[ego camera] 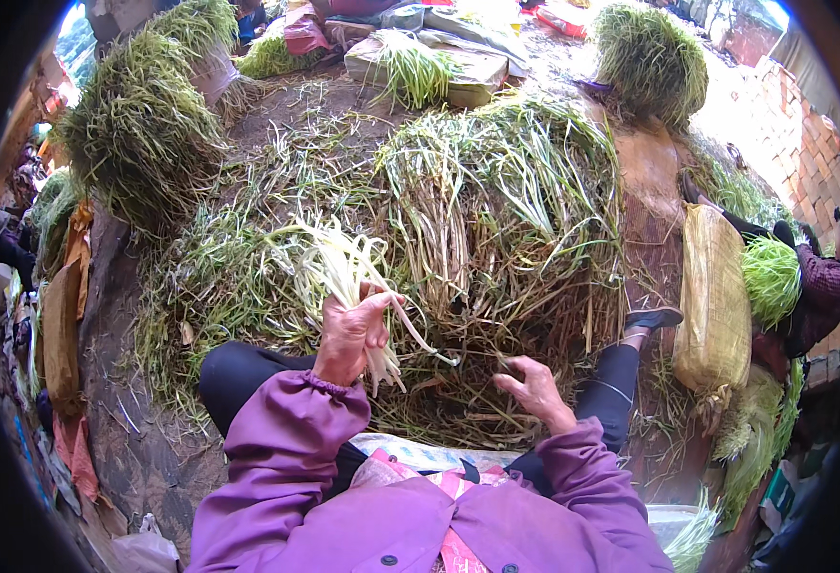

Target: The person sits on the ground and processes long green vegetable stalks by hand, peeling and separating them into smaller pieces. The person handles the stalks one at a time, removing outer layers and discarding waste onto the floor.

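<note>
My left hand (352, 335) is closed around a bunch of pale, peeled allium stalks (345, 265). Their whitish tops fan out above the fist and the cut-looking ends poke out below it. One long stalk droops to the right from the bunch. To the right and lower, my right hand (538, 392) hovers over the litter with thumb and forefinger close together. A thin dark strand shows at its fingertips, but whether it is pinched is unclear. In front of both hands lies a broad heap of green-topped stalks (448, 236) with brownish, dry lower ends.
Large green bundles stand at the far left (141, 129) and far right (649, 64). A bunch of greens (413, 68) rests on a wrapped bale at the back. A yellow woven sack (712, 297) lies at right, beside another person (821, 294). My legs flank the heap.
</note>
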`<action>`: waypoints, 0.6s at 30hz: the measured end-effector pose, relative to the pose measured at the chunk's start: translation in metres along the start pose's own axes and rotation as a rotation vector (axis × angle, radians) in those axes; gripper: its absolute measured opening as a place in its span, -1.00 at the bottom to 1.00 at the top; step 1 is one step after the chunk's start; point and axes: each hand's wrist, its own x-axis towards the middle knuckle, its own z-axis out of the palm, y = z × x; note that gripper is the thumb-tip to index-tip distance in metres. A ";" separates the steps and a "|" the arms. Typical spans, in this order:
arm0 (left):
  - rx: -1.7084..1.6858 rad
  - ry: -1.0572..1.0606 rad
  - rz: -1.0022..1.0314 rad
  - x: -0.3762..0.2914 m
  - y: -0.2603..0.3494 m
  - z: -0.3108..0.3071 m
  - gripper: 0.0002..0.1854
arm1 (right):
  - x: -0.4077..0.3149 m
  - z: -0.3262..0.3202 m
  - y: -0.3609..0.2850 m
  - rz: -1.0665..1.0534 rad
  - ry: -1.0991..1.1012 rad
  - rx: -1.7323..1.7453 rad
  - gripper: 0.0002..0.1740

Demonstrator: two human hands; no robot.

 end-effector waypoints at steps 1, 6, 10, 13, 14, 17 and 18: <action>0.008 -0.017 0.010 0.001 -0.001 0.001 -0.91 | 0.012 0.007 -0.021 -0.110 0.049 0.063 -0.54; -0.004 -0.034 0.002 0.000 -0.005 0.006 -0.89 | 0.046 0.040 -0.094 -0.339 0.133 0.203 -0.70; 0.088 0.056 -0.029 -0.008 -0.021 0.017 -0.84 | 0.051 0.039 -0.107 -0.403 0.241 0.223 -0.87; 0.192 0.016 -0.055 -0.014 -0.032 0.022 -0.88 | 0.052 0.036 -0.111 -0.460 0.266 0.187 -0.88; 0.143 0.010 -0.044 -0.014 -0.032 0.021 -0.90 | 0.053 0.037 -0.112 -0.481 0.271 0.229 -0.88; 0.081 -0.018 0.033 -0.016 -0.031 0.019 -0.92 | 0.049 0.044 -0.109 -0.412 0.277 0.421 -0.89; 0.088 -0.034 0.023 -0.016 -0.030 0.018 -0.93 | 0.044 0.044 -0.104 -0.314 0.242 0.513 -0.91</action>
